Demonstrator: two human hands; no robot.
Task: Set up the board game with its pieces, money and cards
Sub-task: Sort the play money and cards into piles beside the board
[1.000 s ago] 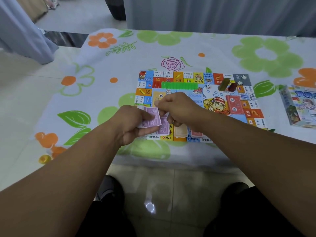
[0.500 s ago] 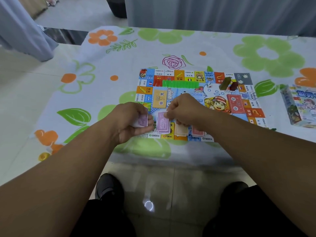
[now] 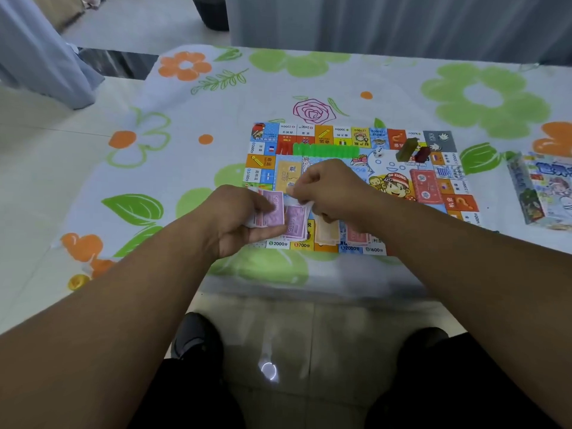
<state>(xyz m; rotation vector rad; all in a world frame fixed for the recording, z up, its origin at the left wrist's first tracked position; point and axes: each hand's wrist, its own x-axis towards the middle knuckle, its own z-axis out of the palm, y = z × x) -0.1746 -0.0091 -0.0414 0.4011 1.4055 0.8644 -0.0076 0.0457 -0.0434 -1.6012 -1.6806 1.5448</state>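
A colourful game board [image 3: 349, 140] lies flat on the flowered tablecloth. My left hand [image 3: 238, 218] grips a small stack of purple play-money notes [image 3: 272, 210] over the board's near left edge. My right hand [image 3: 334, 190] pinches the top note of that stack by its upper corner. On the board's near edge lie a purple money pile [image 3: 297, 226], a beige pile [image 3: 326, 232] and a pink pile [image 3: 356, 235]. A row of green houses [image 3: 325, 150], a white die [image 3: 378, 153], an olive block [image 3: 407, 148] and a dark red block [image 3: 422, 154] sit near the far edge.
The game box [image 3: 544, 190] rests on the table at the right. The tablecloth [image 3: 173, 125] has open space left of and behind the board. My knees and tiled floor show below the table's near edge. Curtains hang at the far side.
My right hand set a purple note on the purple pile, then came back up to the stack in my left hand. My left hand lifted the stack slightly toward it.
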